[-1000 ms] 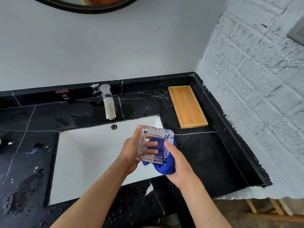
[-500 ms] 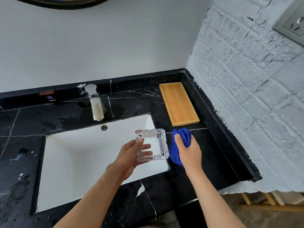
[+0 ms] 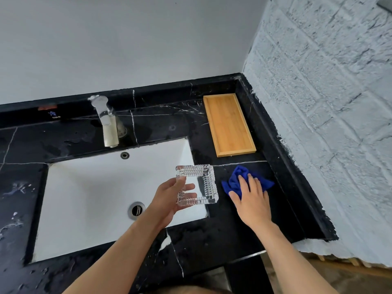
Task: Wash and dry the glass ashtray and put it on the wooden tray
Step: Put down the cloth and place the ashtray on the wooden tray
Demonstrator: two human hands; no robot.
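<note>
My left hand [image 3: 169, 200] grips a square, ribbed glass ashtray [image 3: 201, 183] by its left edge and holds it level over the right side of the white sink [image 3: 89, 198]. A blue cloth [image 3: 235, 179] lies bunched on the black marble counter just right of the sink. My right hand [image 3: 251, 198] rests flat on it with the fingers spread. The wooden tray [image 3: 229, 124] lies empty on the counter beyond the cloth, near the back right corner.
A metal faucet [image 3: 108, 126] stands behind the sink, with the drain [image 3: 136, 210] below my left hand. The black counter [image 3: 233, 230] is wet in patches on the left. A white brick wall [image 3: 328, 124] borders the counter on the right.
My right hand took the blue cloth off the ashtray, carried it right and set it down on the counter. The ashtray tipped from upright to level in my left hand.
</note>
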